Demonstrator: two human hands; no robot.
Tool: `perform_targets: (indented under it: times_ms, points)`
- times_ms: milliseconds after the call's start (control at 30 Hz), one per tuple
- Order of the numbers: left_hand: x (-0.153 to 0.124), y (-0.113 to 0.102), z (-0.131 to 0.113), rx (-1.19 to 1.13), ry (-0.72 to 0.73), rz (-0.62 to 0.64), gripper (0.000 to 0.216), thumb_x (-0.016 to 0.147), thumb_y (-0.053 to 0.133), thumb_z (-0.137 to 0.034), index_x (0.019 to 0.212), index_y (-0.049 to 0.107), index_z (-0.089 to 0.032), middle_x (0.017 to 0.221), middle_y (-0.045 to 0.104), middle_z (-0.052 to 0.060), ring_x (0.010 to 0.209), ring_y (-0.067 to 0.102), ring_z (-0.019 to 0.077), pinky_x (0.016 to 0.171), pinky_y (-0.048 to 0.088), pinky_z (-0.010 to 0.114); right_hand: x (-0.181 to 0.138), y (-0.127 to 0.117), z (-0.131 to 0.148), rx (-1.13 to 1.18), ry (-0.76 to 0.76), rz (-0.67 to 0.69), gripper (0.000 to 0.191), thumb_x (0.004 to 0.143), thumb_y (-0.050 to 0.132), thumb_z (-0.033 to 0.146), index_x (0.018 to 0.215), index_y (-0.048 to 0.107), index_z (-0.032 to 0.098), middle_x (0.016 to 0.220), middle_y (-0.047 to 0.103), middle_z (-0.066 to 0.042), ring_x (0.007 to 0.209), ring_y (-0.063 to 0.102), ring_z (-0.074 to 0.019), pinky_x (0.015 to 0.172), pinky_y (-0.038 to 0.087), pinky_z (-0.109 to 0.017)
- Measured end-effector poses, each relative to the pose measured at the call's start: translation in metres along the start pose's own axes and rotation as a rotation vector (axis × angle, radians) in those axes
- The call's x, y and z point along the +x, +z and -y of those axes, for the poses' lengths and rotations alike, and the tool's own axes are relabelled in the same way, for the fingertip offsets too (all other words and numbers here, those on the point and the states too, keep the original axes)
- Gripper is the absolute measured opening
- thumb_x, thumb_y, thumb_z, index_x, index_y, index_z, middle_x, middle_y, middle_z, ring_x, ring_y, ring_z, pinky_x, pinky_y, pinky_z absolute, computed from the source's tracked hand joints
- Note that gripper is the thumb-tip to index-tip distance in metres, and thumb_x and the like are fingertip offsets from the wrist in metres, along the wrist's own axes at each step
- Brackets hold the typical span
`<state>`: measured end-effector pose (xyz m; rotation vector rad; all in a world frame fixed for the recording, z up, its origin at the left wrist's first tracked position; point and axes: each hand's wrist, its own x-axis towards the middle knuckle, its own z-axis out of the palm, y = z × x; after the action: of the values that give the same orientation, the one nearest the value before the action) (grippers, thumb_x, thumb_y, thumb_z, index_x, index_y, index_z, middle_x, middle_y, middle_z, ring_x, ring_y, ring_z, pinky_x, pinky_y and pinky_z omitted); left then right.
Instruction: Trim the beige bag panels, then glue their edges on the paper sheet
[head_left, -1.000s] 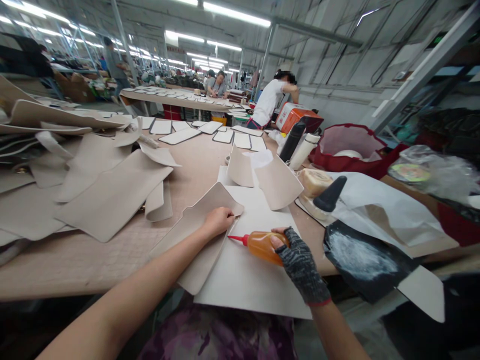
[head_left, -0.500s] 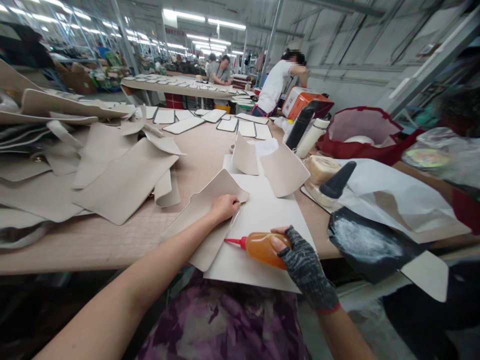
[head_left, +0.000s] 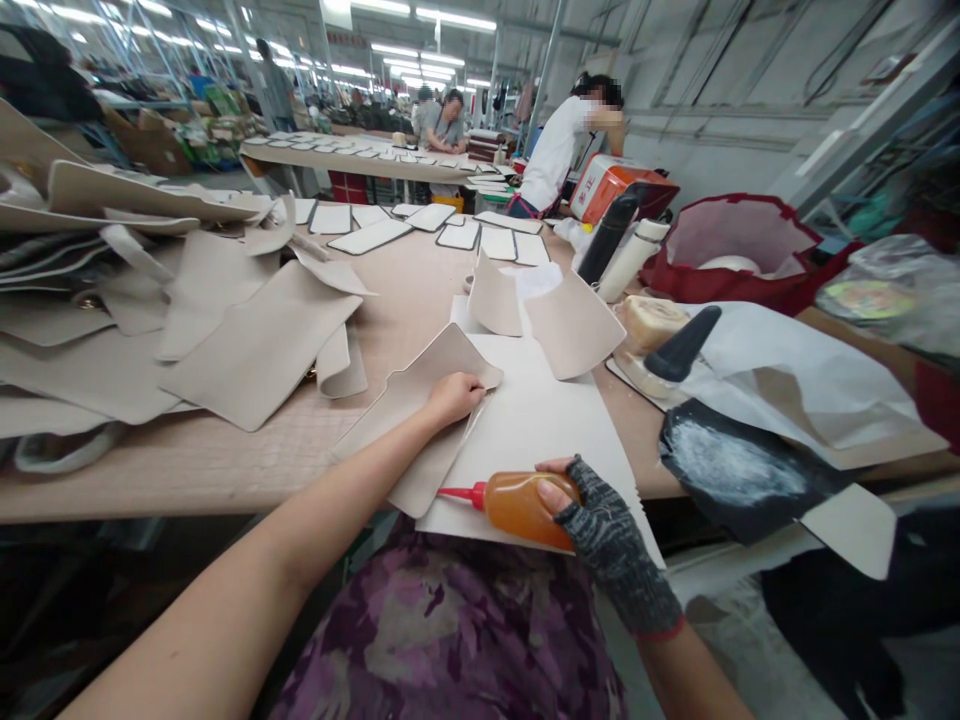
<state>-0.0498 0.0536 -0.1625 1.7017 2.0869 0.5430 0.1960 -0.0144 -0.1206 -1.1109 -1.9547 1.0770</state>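
Observation:
My left hand (head_left: 454, 398) is closed on the right edge of a beige leather-like panel (head_left: 409, 420), which lies tilted across a white sheet (head_left: 547, 400). In a grey fingerless glove, my right hand (head_left: 592, 515) grips a squeeze bottle (head_left: 525, 508) of amber liquid, probably glue. The bottle lies sideways, and its red nozzle tip meets the near part of the panel's right edge. Two more curved beige pieces (head_left: 574, 325) stand at the far end of the white sheet.
Beige panels with straps pile up at left (head_left: 262, 350). White dark-edged pieces (head_left: 371, 236) lie at the back. On the right are a black bottle (head_left: 609, 235), a red bag (head_left: 739, 240), a dark-handled tool (head_left: 684, 345) and a white-smeared black sheet (head_left: 727, 465). Co-workers (head_left: 559, 150) are beyond.
The nozzle tip has moved toward me along the panel's edge, with the bottle in my right hand. My left hand keeps its hold on the panel. The view has shifted slightly.

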Motion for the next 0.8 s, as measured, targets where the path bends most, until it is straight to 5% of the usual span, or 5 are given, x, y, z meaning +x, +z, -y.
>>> perform_targets:
  times_ms: [300,567,800]
  points:
    - [0.0,0.001,0.001,0.007,0.022,-0.006,0.029,0.088,0.048,-0.039,0.095,0.061,-0.014,0.098,0.063,0.006,0.092,0.059,0.0187,0.084,0.045,0.04,0.006,-0.005,-0.015,0.078,0.07,0.06,0.03,0.075,0.054,0.045,0.085,0.061,0.017,0.086,0.064,-0.008,0.083,0.059,-0.0251,0.079,0.045,-0.039]
    - [-0.015,-0.006,0.007,-0.005,0.149,-0.02,0.026,0.087,0.044,-0.02,0.105,0.062,-0.017,0.097,0.067,0.005,0.095,0.059,0.0163,0.087,0.043,0.026,0.032,-0.027,-0.042,0.856,0.357,0.116,0.038,0.069,0.051,0.053,0.087,0.058,0.02,0.071,0.056,-0.006,0.056,0.05,-0.018,0.042,0.04,-0.028]
    - [-0.053,-0.002,0.012,0.091,0.322,-0.012,0.033,0.087,0.037,-0.016,0.114,0.057,-0.016,0.13,0.05,0.007,0.119,0.044,0.0165,0.103,0.029,0.026,0.063,-0.001,-0.072,1.279,0.357,0.095,0.039,0.066,0.053,0.042,0.1,0.057,0.023,0.089,0.057,-0.006,0.065,0.047,-0.0167,0.045,0.039,-0.027]
